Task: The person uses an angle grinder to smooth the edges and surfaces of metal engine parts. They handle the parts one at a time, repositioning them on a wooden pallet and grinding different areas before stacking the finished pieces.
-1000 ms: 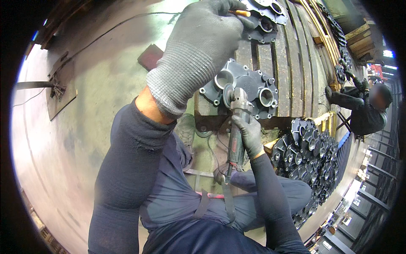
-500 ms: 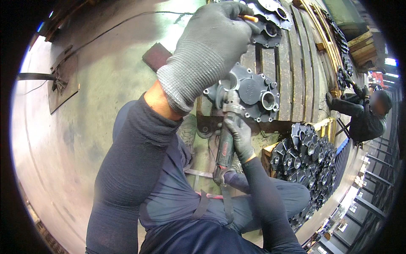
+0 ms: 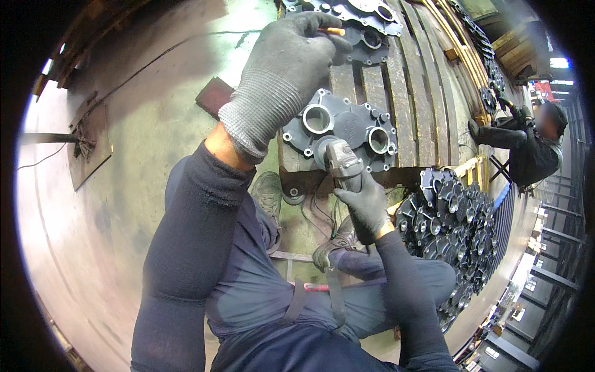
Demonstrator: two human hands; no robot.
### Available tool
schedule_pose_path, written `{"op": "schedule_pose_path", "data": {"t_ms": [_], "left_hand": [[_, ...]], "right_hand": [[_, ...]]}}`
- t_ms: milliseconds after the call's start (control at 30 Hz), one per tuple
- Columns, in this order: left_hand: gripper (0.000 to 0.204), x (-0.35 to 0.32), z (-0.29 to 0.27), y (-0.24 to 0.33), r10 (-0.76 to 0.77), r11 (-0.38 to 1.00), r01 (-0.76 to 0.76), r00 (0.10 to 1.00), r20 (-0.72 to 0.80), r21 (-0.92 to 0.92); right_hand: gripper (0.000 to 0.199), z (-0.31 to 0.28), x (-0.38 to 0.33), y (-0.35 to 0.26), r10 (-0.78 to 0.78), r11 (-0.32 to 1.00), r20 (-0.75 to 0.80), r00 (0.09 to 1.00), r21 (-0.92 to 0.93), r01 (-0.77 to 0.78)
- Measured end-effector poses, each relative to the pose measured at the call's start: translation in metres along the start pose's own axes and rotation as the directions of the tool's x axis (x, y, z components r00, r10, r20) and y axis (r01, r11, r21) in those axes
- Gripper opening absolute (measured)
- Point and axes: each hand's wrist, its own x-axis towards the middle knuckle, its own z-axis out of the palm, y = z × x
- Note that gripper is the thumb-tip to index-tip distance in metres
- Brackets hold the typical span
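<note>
My right hand [image 3: 367, 208], in a grey glove, is closed around an angle grinder [image 3: 343, 160]. The grinder's head and disc are at the near edge of a dark metal cover casting [image 3: 348, 124], between its two round openings; whether the disc touches it I cannot tell. That casting lies flat on a wooden pallet [image 3: 427, 118]. Raised toward the upper middle, my gloved left hand [image 3: 288, 59] is closed on a short orange-tan stick [image 3: 333, 31] that looks like a cigarette. The hand is held above the floor, left of the casting.
More castings [image 3: 362, 17] lie at the pallet's far end. A pile of similar castings [image 3: 452, 217] stands on the right. Beyond it, a seated person [image 3: 539, 149] in dark clothes works. A dark reddish block [image 3: 214, 97] rests on the floor, and a cable [image 3: 161, 56] runs across it.
The grinder has swung from lying along the casting's near side to pointing at its near edge, its body now hidden behind my right hand. The whole view has shifted slightly.
</note>
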Motion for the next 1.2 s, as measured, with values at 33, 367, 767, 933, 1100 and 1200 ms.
{"op": "schedule_pose_path", "data": {"t_ms": [33,367,767,933,1100,1200], "left_hand": [[0.052,0.004,0.002,-0.003,0.020,1.000,-0.020,1.000,0.012,0.016],[0.048,0.011,0.016,-0.007,-0.045,0.999,0.046,0.998,0.042,-0.019],[0.052,0.009,0.019,-0.009,-0.025,0.996,0.016,0.994,0.107,0.083],[0.050,-0.039,0.057,0.020,-0.171,0.983,0.183,0.934,0.315,-0.007],[0.044,-0.136,0.098,0.112,-0.265,0.844,0.525,0.590,0.763,-0.113],[0.042,-0.156,0.127,0.116,0.168,0.938,0.184,0.503,0.848,-0.295]], "right_hand": [[0.062,-0.005,0.002,0.000,-0.024,0.991,-0.009,1.000,-0.133,0.022],[0.074,0.005,0.047,0.011,-0.247,0.817,0.141,0.959,-0.502,0.284],[0.063,-0.094,0.001,0.053,0.021,0.987,-0.154,0.988,-0.154,-0.045],[0.050,-0.178,-0.042,0.074,0.128,0.908,-0.239,0.962,0.419,-0.017],[0.067,-0.221,-0.078,0.072,0.331,0.632,-0.307,0.892,0.775,0.032],[0.071,-0.235,-0.079,0.089,0.376,0.378,-0.298,0.877,0.914,0.149]]}}
